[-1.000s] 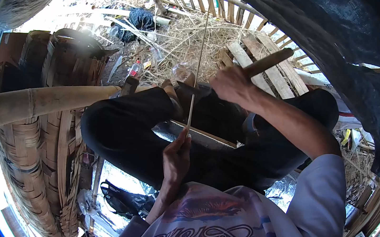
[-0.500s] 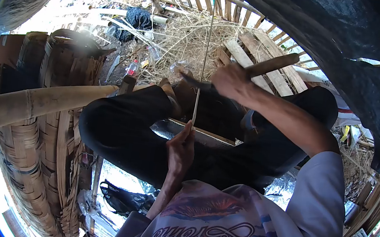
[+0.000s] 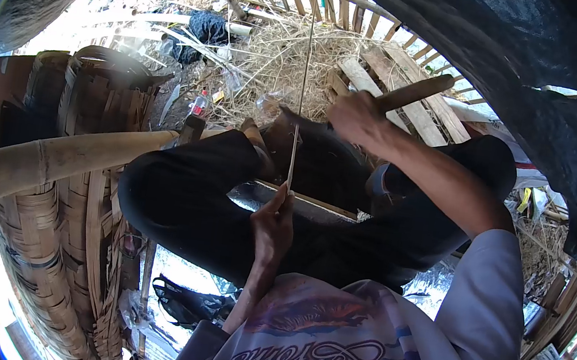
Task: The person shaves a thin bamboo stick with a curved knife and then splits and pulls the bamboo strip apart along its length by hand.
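Note:
My left hand is closed around the lower end of a long, thin bamboo strip, which runs away from me past my feet. In my right hand is a knife, its thick wooden handle sticking out to the upper right. The knife's dark blade points left and crosses the strip a short way beyond my left hand. Whether the edge touches the strip, I cannot tell. Both hands are over my crossed legs in dark trousers.
A thick bamboo pole lies at the left beside woven bamboo rolls. Ahead are dry straw, wooden planks, a plastic bottle and a slatted fence. Dark sheeting hangs at the upper right.
The bamboo strip has shifted slightly left, its far part most. My right hand with the knife has moved a little to the right, while my left hand keeps its grip.

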Demonstrator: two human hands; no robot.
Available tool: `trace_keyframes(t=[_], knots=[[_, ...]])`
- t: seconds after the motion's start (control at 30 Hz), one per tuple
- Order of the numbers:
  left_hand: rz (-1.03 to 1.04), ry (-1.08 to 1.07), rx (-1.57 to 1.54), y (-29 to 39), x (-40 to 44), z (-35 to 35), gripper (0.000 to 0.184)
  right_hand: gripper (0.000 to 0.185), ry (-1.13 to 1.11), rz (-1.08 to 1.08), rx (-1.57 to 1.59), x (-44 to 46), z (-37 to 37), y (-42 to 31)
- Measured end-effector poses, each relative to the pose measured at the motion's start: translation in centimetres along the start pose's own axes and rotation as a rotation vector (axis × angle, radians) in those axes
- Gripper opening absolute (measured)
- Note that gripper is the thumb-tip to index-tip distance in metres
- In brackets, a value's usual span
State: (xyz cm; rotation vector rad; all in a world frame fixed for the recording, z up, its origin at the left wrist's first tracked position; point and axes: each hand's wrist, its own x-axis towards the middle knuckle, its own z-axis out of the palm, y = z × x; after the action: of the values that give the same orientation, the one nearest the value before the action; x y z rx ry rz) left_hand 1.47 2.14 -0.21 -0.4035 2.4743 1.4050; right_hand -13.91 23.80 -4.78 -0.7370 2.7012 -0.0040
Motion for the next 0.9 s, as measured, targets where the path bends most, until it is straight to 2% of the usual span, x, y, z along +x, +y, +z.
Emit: trace_keyframes(t=[0.07,0.17,0.23,0.27,0.33,0.37,0.4,0.47,0.5,0.53,0.6,0.63,0.7,0.73,0.8,0.83,0.87,0.9], knots=[[0.022,-0.008,-0.013,0.6,0.0,0.2,0.031,0.018,0.148,0.123,0.208,0.1,-1.2,2.4],[-0.029,-0.049,0.046,0.5,-0.2,-0.1,0.032,0.017,0.043,0.058,0.083,-0.8,0.4,0.1],[0.092,0.023,0.009,-0.2,0.1,0.0,0.031,0.014,-0.047,0.015,0.095,-1.6,0.0,-1.2],[0.089,0.024,0.012,-0.7,0.1,0.0,0.031,0.014,-0.048,0.012,0.098,-1.5,-0.3,-0.7],[-0.067,-0.04,0.04,1.4,-0.1,-0.2,0.031,0.013,0.121,0.059,0.086,-1.2,-2.0,1.2],[-0.073,-0.04,0.037,1.3,-0.2,0.0,0.031,0.01,0.112,0.178,0.178,-1.0,-2.7,2.2],[-0.041,-0.058,0.056,1.2,-0.2,0.1,0.031,0.01,0.108,0.179,0.177,-1.2,-2.3,1.9],[-0.002,-0.082,0.079,0.7,-0.2,0.2,0.031,0.009,0.046,0.037,-0.016,-1.8,-1.1,0.3],[0.024,-0.061,0.06,0.8,-0.1,0.1,0.031,0.01,-0.137,-0.005,-0.037,-1.7,-0.9,-1.5],[0.051,-0.038,0.038,1.1,0.2,0.1,0.031,0.01,-0.007,-0.049,-0.025,-2.2,-0.9,-1.9],[-0.021,-0.066,0.048,1.2,0.4,0.1,0.031,0.011,0.009,-0.008,-0.104,-1.3,-1.0,-1.1],[-0.102,-0.089,0.057,1.2,0.0,0.0,0.031,0.011,0.052,0.039,-0.015,-1.1,-1.1,-0.1],[-0.051,-0.077,0.078,0.9,0.0,0.3,0.031,0.012,0.131,0.078,0.113,-0.7,-1.9,1.6],[-0.001,-0.067,0.1,0.6,-0.1,0.5,0.031,0.012,0.129,0.08,0.115,-0.9,-1.0,0.6],[0.037,-0.053,0.088,0.3,-0.1,0.3,0.031,0.01,-0.095,-0.11,-0.021,-1.8,0.0,-2.8],[0.078,-0.037,0.073,0.6,0.2,0.4,0.031,0.01,-0.153,-0.113,-0.023,-2.1,-0.5,-3.8],[0.076,-0.033,0.071,0.7,0.5,0.5,0.031,0.01,-0.152,-0.117,-0.025,-1.6,-1.0,-2.8],[0.027,-0.052,0.064,0.7,0.3,0.5,0.031,0.011,-0.048,-0.028,0.029,-0.9,-1.3,-1.4]])
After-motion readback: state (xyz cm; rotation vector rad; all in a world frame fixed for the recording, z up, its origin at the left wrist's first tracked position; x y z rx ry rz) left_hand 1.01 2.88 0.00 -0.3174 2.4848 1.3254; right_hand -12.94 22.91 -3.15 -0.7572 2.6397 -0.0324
